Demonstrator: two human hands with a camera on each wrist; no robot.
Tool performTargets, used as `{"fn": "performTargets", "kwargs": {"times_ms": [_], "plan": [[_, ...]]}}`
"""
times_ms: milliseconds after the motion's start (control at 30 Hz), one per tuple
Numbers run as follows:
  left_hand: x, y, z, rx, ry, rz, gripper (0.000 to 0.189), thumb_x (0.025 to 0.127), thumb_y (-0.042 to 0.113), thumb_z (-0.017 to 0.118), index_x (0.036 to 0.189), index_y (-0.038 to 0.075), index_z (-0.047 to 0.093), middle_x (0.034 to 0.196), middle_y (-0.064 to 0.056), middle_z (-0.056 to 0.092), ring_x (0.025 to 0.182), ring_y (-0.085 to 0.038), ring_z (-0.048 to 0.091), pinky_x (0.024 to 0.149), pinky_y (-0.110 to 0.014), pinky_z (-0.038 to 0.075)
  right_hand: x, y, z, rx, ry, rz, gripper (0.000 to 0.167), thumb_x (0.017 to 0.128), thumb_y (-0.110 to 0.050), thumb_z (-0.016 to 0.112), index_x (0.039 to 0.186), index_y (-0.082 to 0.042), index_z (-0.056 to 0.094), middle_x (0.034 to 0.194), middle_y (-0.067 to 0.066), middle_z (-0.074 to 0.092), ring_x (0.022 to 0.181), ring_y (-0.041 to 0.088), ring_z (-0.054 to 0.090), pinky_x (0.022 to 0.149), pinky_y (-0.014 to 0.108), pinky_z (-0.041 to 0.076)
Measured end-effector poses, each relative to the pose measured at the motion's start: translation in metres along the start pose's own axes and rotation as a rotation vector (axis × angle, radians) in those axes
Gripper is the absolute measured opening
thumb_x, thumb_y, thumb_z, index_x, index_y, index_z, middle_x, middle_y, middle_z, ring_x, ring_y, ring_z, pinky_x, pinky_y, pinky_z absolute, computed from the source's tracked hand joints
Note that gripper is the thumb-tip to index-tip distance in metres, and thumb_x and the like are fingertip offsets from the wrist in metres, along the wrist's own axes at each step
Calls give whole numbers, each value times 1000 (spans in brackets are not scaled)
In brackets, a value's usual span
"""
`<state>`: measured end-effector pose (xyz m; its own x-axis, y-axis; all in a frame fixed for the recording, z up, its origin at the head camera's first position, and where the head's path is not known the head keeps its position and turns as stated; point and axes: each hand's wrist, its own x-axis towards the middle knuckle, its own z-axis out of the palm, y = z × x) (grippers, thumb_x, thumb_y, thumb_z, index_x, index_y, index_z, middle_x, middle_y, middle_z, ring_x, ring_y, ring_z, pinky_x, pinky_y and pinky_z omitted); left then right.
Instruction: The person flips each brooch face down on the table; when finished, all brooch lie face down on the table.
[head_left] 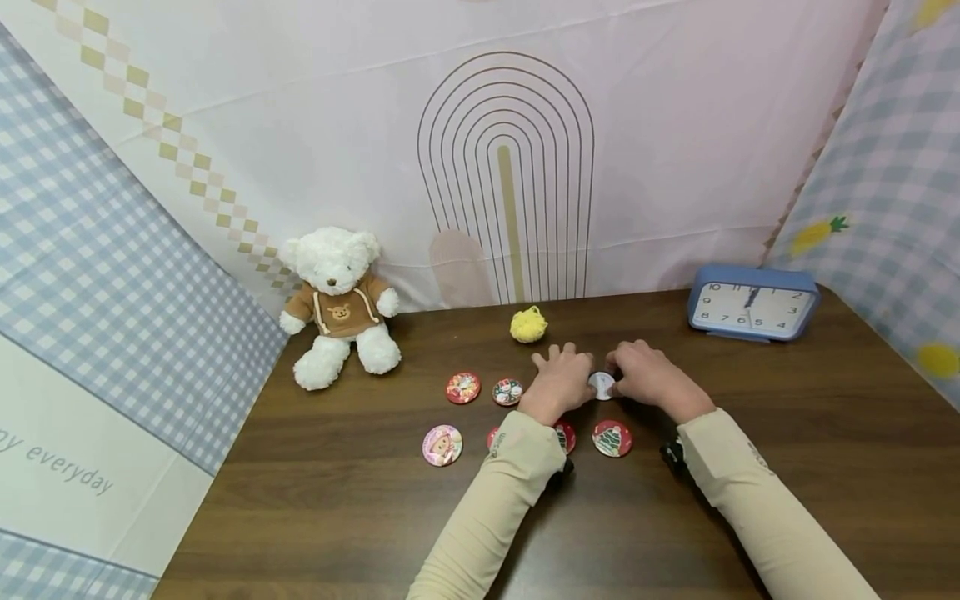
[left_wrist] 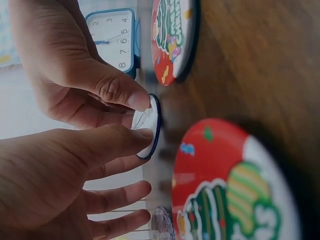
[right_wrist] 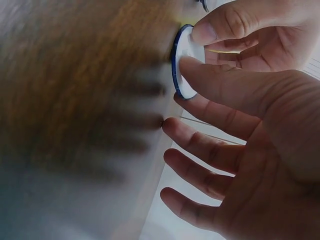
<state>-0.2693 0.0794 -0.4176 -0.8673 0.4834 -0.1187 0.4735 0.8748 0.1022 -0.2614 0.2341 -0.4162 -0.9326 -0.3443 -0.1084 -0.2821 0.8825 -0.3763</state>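
A round badge, its white back turned up and its rim dark blue, is between my two hands above the brown table. My left hand pinches its near edge with thumb and forefinger, the other fingers spread, as the left wrist view shows. Across from it, my right hand pinches the same badge by thumb and forefinger. The badge's printed front is hidden. Just below the hands lie a red badge with a green Christmas tree and another red tree badge, partly covered by the left sleeve.
Left of my hands lie a red patterned badge, a dark green one and a pink cartoon badge. Behind stands a yellow fuzzy ball. A white teddy bear sits back left; a blue clock stands back right.
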Motion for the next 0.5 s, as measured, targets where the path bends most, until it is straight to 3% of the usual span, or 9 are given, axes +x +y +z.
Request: {"fn": "performTargets", "kwargs": {"times_ms": [500], "plan": [[-1,-2,4,-35,-8,8,14,96,33,70,106,22,69,119,-4,57,116,-29,49,101,-59,34,-3,0,1,14,1,-6,10,85,-4,76,92,0,70,88,9,60,82,28,53,78,48,48]]}}
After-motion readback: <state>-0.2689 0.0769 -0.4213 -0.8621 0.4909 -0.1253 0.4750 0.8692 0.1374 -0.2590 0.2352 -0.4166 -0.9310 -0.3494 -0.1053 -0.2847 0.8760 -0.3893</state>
